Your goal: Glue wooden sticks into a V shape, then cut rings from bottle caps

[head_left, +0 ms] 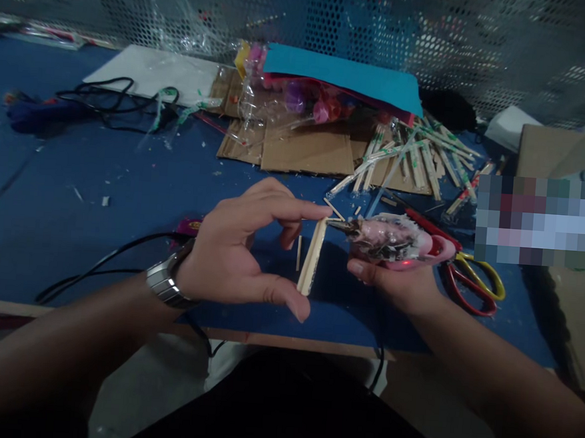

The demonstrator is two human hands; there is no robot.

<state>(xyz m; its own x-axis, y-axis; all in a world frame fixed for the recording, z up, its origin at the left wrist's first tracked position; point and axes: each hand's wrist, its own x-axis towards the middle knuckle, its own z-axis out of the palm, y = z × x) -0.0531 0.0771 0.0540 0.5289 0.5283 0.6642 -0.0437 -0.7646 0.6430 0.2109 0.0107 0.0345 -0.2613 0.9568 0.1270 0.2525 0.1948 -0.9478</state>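
Between the thumb and index finger of my left hand (251,243) is a short bundle of wooden sticks (312,257), gripped by its two ends and tilted. My right hand (398,283) is wrapped around a pink hot glue gun (391,239), its body smeared with dried glue and a small red light glowing on it. The metal nozzle points left, at the upper end of the sticks, close to my left index fingertip; whether it touches the wood I cannot tell. A small loose stick piece (299,253) lies on the blue table behind the bundle.
Red and yellow-handled scissors (473,285) lie right of the glue gun. Behind are many wrapped chopsticks (422,154), cardboard sheets (307,147) and a blue foam sheet (342,76). Black cables (104,262) cross the table's left side. A cardboard box (582,299) stands at right.
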